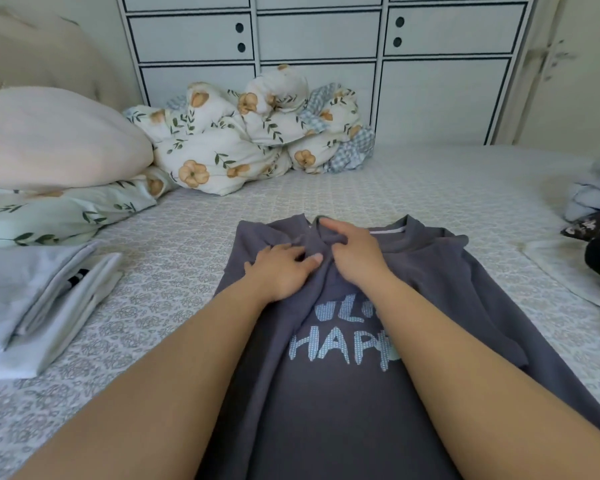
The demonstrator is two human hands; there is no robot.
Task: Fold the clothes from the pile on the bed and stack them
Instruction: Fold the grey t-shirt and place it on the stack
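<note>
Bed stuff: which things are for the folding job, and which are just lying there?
For the job:
grey shirt, under both hands
left hand
right hand
folded white stack
unfolded clothes pile

Just lying about:
flowery duvet
pink pillow
white drawers

White wardrobe (319, 46) with dark-edged panels and round holes across the top of the frame, cream padded headboard (32, 53) upper left, pale door (568, 64) upper right, soft daylight, patterned grey bedsheet (430, 195) filling the middle
</note>
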